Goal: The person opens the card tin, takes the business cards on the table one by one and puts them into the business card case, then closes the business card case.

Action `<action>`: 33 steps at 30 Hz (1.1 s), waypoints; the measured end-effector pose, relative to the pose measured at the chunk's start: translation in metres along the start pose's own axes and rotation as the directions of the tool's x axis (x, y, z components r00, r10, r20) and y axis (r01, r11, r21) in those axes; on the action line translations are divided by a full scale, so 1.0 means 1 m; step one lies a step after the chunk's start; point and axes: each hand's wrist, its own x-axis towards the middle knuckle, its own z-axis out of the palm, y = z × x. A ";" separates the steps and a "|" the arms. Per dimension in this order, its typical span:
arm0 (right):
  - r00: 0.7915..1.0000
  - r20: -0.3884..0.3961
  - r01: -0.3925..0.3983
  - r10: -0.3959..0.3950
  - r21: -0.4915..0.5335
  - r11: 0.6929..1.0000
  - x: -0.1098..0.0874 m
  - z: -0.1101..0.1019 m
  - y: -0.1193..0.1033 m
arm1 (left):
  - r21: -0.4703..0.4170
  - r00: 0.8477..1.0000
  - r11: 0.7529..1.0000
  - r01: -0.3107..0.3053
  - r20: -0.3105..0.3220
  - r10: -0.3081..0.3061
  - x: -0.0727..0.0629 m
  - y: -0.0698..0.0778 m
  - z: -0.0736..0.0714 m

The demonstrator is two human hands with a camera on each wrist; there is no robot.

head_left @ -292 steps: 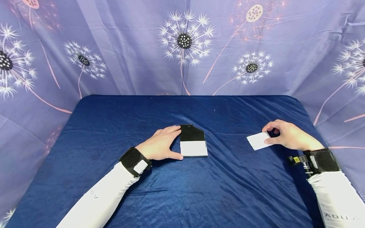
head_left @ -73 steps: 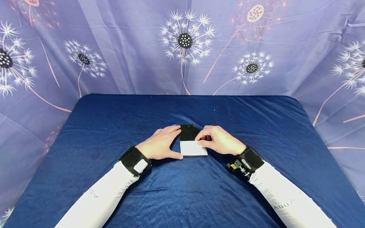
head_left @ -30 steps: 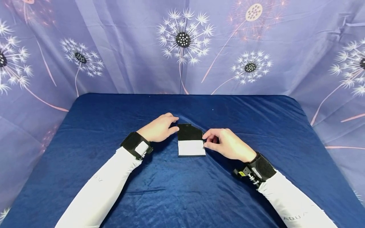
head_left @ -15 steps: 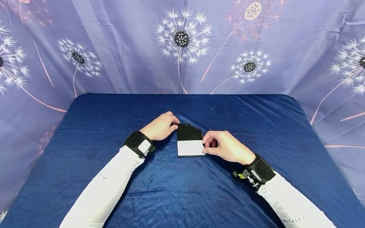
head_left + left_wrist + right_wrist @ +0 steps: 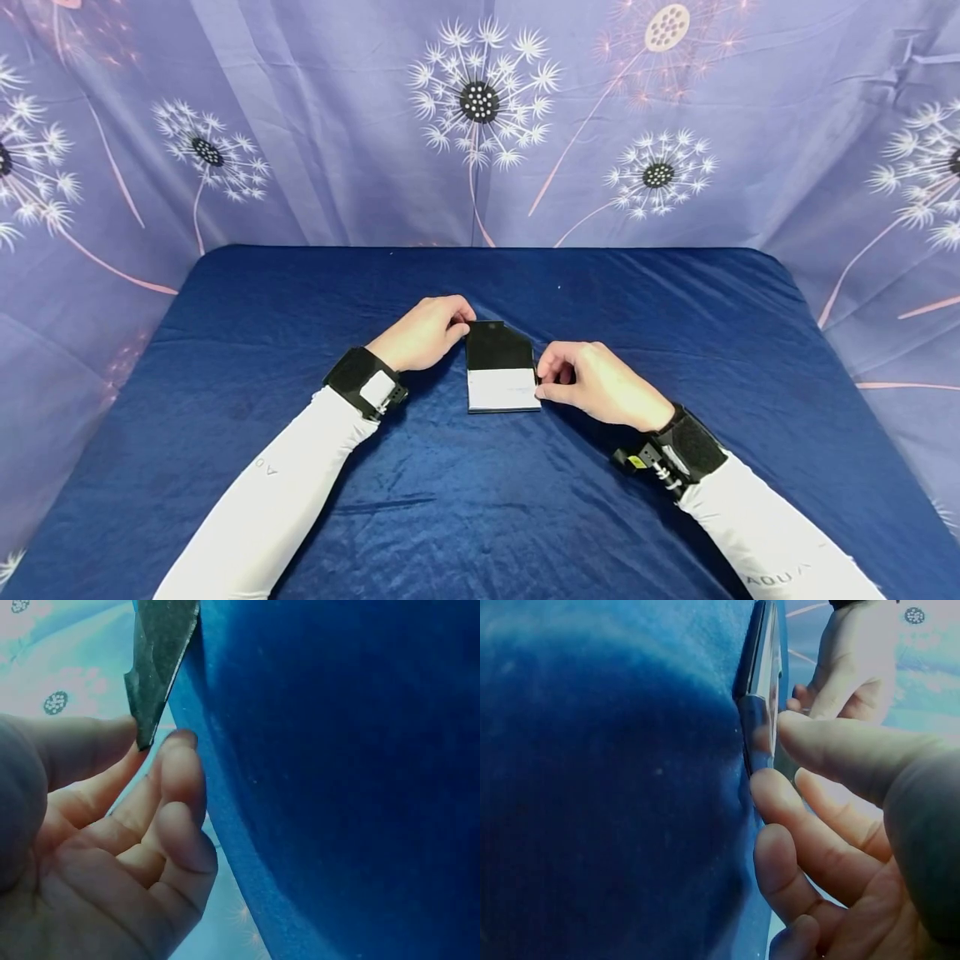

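Note:
An open card case (image 5: 499, 346) lies near the middle of the table, its dark lid spread away from me and a white card (image 5: 498, 389) in its near half. With thumb and fingers my left hand (image 5: 423, 333) pinches the lid's far left corner; the left wrist view has the lid (image 5: 161, 660) thin and tilted between thumb and forefinger. My right hand (image 5: 603, 383) holds the case's right edge. In the right wrist view its thumb and forefinger (image 5: 776, 791) meet the shiny side (image 5: 757, 727) of the case. Whether more cards lie beneath is hidden.
A dark blue cloth (image 5: 480, 500) with a few wrinkles covers the table. Behind it hangs a purple curtain (image 5: 337, 125) with dandelion prints. Each wrist wears a black strap (image 5: 363, 383).
Earlier the right hand held a white card off to the right, then brought it onto the case. Since then the left hand has gone from the left side to the lid's corner; the lid has risen slightly.

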 end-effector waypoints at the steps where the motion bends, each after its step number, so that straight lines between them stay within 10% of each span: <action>1: 1.000 -0.002 -0.004 0.004 0.002 1.000 0.000 0.000 0.000 | -0.008 1.000 1.000 -0.003 -0.007 0.003 -0.001 0.000 0.000; 33: 0.988 -0.152 -0.024 0.015 -0.059 0.998 0.014 0.004 0.007 | -0.067 0.995 0.995 -0.077 -0.072 0.072 -0.033 0.028 -0.004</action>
